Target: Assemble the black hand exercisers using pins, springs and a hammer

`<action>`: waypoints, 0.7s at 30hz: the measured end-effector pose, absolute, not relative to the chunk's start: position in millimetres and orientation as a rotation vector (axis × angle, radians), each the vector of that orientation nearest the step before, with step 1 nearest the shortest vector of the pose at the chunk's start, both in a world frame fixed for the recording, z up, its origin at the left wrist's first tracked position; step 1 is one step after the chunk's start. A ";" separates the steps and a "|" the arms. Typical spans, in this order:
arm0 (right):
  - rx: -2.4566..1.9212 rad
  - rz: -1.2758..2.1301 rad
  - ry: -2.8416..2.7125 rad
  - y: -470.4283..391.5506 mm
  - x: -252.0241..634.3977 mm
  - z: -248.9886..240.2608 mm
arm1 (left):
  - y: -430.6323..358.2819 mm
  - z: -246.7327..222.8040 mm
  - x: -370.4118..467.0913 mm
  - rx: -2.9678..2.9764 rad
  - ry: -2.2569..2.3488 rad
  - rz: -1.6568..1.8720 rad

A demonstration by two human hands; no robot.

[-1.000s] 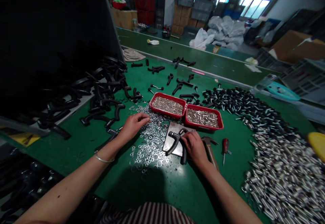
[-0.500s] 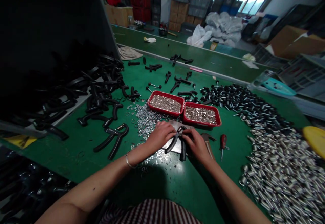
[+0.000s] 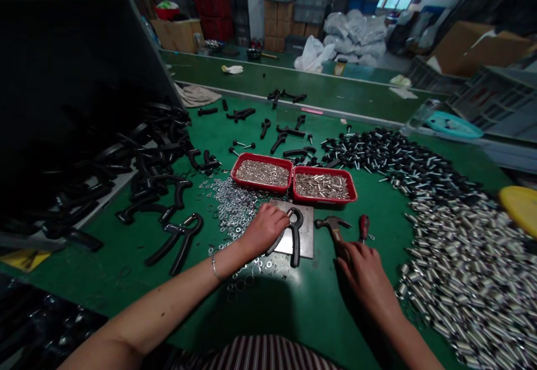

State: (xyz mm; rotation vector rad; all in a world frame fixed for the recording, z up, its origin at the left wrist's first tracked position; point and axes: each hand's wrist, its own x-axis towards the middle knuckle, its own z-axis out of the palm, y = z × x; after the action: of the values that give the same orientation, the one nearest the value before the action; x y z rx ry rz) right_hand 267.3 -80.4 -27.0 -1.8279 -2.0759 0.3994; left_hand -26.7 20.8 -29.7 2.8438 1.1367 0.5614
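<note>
My left hand (image 3: 266, 229) is closed on the left side of a black hand grip strengthener (image 3: 296, 238), its fingertips near the joint at the top. The strengthener lies on a flat metal plate (image 3: 308, 230), its two handles pointing towards me. To the right, my right hand (image 3: 364, 266) has its fingers around the wooden handle of a claw hammer (image 3: 334, 226). The hammer lies on the green table with its head pointing away from me. A red-handled screwdriver (image 3: 364, 227) lies just beyond my right hand.
Two red trays (image 3: 262, 188) of small metal parts stand behind the plate. Loose washers (image 3: 235, 205) spread on the left, near another strengthener (image 3: 184, 236). Black-headed bolts (image 3: 386, 152) and metal cylinders (image 3: 465, 280) are heaped right. A grey crate (image 3: 161, 51) of black handles leans at left.
My right hand has left the strengthener and moved right and nearer to me, onto the hammer handle. My left hand stays at the strengthener. The whole view has shifted slightly.
</note>
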 end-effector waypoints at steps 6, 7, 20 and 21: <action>-1.863 1.117 -1.596 -85.6 277.4 -22.8 | 9.8 -31.0 -33.6 2.783 1.110 0.567; -1.826 1.327 -1.465 -84.6 278.4 -18.4 | 9.2 -30.1 -33.1 2.724 1.134 0.574; -1.725 1.102 -1.926 -76.1 237.1 40.9 | 160.7 11.9 -87.7 2.451 1.804 0.474; -1.730 1.032 -1.939 -72.5 232.5 40.4 | 169.3 11.2 -89.5 2.438 1.815 0.435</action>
State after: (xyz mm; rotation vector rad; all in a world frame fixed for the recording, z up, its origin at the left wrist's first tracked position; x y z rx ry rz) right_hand 232.5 -72.5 40.4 -1.7298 -1.9395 1.0324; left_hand -89.5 169.3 11.2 2.4384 1.8145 0.4353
